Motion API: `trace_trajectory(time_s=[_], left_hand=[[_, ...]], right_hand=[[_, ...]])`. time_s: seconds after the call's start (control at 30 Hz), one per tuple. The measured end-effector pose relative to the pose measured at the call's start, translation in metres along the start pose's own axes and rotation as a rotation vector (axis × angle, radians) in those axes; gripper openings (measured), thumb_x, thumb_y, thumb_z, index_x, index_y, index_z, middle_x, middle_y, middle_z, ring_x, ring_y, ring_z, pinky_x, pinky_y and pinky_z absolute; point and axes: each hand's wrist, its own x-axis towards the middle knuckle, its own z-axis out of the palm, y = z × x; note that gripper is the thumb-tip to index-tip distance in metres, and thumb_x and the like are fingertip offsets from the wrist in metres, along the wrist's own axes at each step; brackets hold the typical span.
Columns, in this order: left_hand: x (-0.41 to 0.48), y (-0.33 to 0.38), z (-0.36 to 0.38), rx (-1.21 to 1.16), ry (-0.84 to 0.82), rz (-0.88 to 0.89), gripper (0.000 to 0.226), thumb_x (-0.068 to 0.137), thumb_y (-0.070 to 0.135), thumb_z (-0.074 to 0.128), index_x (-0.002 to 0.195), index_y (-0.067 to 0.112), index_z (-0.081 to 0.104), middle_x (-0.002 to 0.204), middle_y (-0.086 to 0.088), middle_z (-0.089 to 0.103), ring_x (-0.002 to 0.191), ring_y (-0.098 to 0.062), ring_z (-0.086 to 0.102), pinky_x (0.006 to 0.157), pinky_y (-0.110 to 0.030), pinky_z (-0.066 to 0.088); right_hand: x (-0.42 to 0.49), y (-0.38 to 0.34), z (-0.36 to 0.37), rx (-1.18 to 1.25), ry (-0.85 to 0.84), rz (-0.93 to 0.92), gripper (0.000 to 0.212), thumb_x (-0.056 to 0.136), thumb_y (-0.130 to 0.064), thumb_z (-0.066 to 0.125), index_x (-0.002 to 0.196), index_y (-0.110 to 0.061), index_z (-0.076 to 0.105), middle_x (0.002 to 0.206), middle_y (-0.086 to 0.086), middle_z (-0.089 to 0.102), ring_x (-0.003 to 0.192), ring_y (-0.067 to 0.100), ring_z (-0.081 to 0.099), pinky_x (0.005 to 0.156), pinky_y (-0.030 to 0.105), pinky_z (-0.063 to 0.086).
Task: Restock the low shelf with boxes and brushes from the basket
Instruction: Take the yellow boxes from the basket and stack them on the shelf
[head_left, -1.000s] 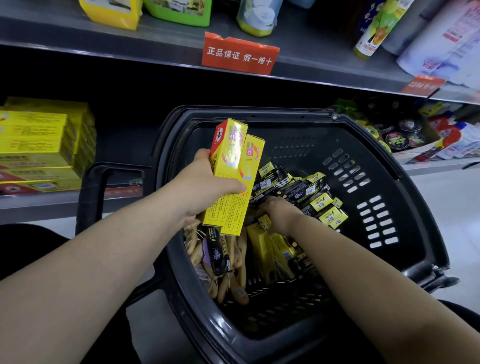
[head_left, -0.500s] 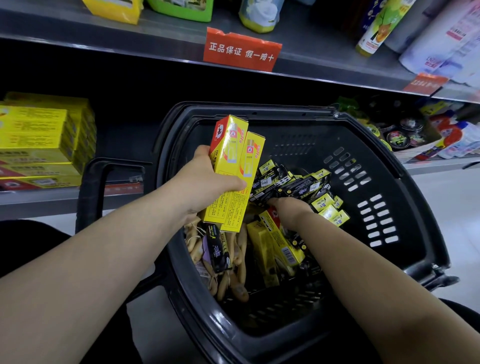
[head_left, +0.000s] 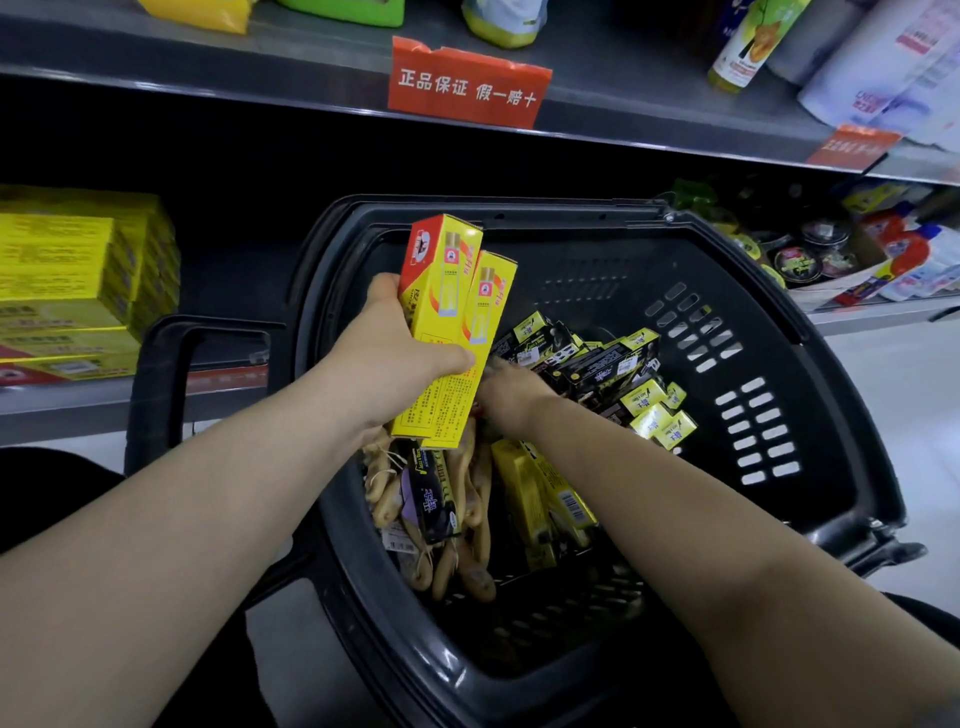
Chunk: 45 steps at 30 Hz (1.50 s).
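My left hand (head_left: 395, 358) grips two tall yellow-and-red boxes (head_left: 452, 322) upright above the black plastic basket (head_left: 779, 415). My right hand (head_left: 511, 389) reaches down into the basket just behind those boxes; its fingers are hidden by them, so I cannot see whether it holds anything. Inside the basket lie more yellow boxes (head_left: 540, 499), a pile of black-and-yellow boxes (head_left: 613, 369) and a bundle of wooden-handled brushes (head_left: 447, 514). The low shelf (head_left: 62, 400) on the left carries a stack of yellow boxes (head_left: 78, 280).
The basket's handle (head_left: 156, 374) stands up at the left, between me and the low shelf. An upper shelf (head_left: 623, 78) with bottles and a red label (head_left: 467, 83) overhangs. On the right, the low shelf holds tins and tubes (head_left: 831, 254). Pale floor shows on the right.
My right hand has moved up and left inside the basket, going behind the boxes that my left hand holds. The left hand with its two boxes has stayed nearly still.
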Motion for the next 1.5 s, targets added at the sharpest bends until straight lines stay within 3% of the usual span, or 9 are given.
trace_trajectory(time_s=[0.13, 0.27, 0.43, 0.63, 0.73, 0.87, 1.07, 1.3, 1.5], left_hand=[[-0.001, 0.000, 0.001, 0.038, 0.004, 0.024, 0.058, 0.075, 0.014, 0.077, 0.115, 0.026, 0.036, 0.097, -0.001, 0.064, 0.084, -0.019, 0.065, 0.071, -0.039, 0.055], [-0.001, -0.001, 0.000, 0.033, -0.008, 0.029, 0.058, 0.075, 0.016, 0.077, 0.117, 0.024, 0.038, 0.099, -0.002, 0.065, 0.087, -0.021, 0.066, 0.078, -0.044, 0.055], [0.005, -0.006, -0.001, -0.040, -0.023, 0.017, 0.056, 0.075, 0.017, 0.076, 0.114, 0.026, 0.038, 0.095, 0.002, 0.067, 0.081, -0.013, 0.066, 0.061, -0.028, 0.053], [0.008, -0.004, -0.003, -0.161, -0.030, -0.007, 0.046, 0.074, 0.037, 0.075, 0.109, 0.032, 0.045, 0.094, 0.013, 0.065, 0.082, -0.004, 0.064, 0.060, -0.020, 0.049], [0.005, 0.001, -0.005, -0.230, -0.026, 0.005, 0.050, 0.075, 0.040, 0.073, 0.117, 0.029, 0.048, 0.094, 0.014, 0.068, 0.083, -0.004, 0.067, 0.069, -0.025, 0.052], [-0.011, 0.010, -0.017, -0.375, -0.091, 0.041, 0.056, 0.069, 0.040, 0.073, 0.117, 0.025, 0.049, 0.083, 0.016, 0.073, 0.073, 0.000, 0.069, 0.050, -0.016, 0.052], [-0.036, 0.006, -0.042, -0.444, -0.022, 0.081, 0.070, 0.051, 0.040, 0.074, 0.116, 0.027, 0.051, 0.097, 0.008, 0.073, 0.085, -0.009, 0.071, 0.072, -0.029, 0.054], [-0.054, 0.001, -0.086, -0.514, 0.043, 0.055, 0.082, 0.044, 0.041, 0.077, 0.121, 0.024, 0.052, 0.097, 0.004, 0.074, 0.085, -0.014, 0.072, 0.072, -0.036, 0.055], [-0.065, -0.001, -0.109, -0.620, 0.124, 0.009, 0.082, 0.044, 0.032, 0.079, 0.121, 0.021, 0.053, 0.100, -0.002, 0.074, 0.088, -0.019, 0.071, 0.072, -0.037, 0.056]], right_hand=[[0.023, -0.013, 0.018, -0.167, -0.047, 0.028, 0.055, 0.097, -0.025, 0.042, 0.148, -0.015, 0.022, 0.153, 0.008, 0.023, 0.139, 0.029, 0.022, 0.113, 0.039, 0.020], [0.033, -0.012, 0.026, -0.202, -0.006, 0.022, 0.050, 0.097, -0.028, 0.043, 0.145, -0.016, 0.034, 0.150, 0.007, 0.030, 0.137, 0.029, 0.026, 0.114, 0.040, 0.020], [-0.002, 0.020, -0.012, 0.415, 0.065, 0.050, 0.034, 0.087, -0.023, 0.059, 0.120, -0.014, 0.055, 0.118, 0.008, 0.060, 0.106, 0.028, 0.057, 0.085, 0.035, 0.048], [-0.061, 0.055, -0.102, 1.084, 0.318, 0.145, 0.010, 0.083, -0.026, 0.066, 0.089, -0.019, 0.068, 0.080, 0.000, 0.068, 0.074, 0.014, 0.061, 0.066, 0.019, 0.044], [-0.080, 0.045, -0.132, 1.410, 0.465, 0.198, 0.016, 0.083, -0.029, 0.062, 0.070, -0.019, 0.063, 0.064, -0.001, 0.067, 0.062, 0.013, 0.061, 0.068, 0.028, 0.047], [-0.088, 0.016, -0.157, 1.558, 0.352, 0.276, 0.032, 0.080, -0.047, 0.063, 0.076, -0.016, 0.068, 0.076, 0.005, 0.073, 0.069, 0.020, 0.068, 0.076, 0.033, 0.052], [-0.093, -0.025, -0.188, 1.704, 0.176, 0.233, 0.050, 0.080, -0.057, 0.061, 0.090, -0.008, 0.067, 0.086, 0.012, 0.074, 0.076, 0.025, 0.072, 0.068, 0.036, 0.058], [-0.086, -0.074, -0.222, 1.823, 0.028, 0.122, 0.057, 0.092, -0.049, 0.048, 0.120, 0.000, 0.059, 0.116, 0.020, 0.065, 0.105, 0.034, 0.064, 0.089, 0.047, 0.051], [-0.063, -0.111, -0.246, 1.716, 0.058, 0.122, 0.045, 0.087, -0.047, 0.057, 0.090, -0.002, 0.062, 0.087, 0.015, 0.068, 0.080, 0.030, 0.066, 0.079, 0.048, 0.055]])
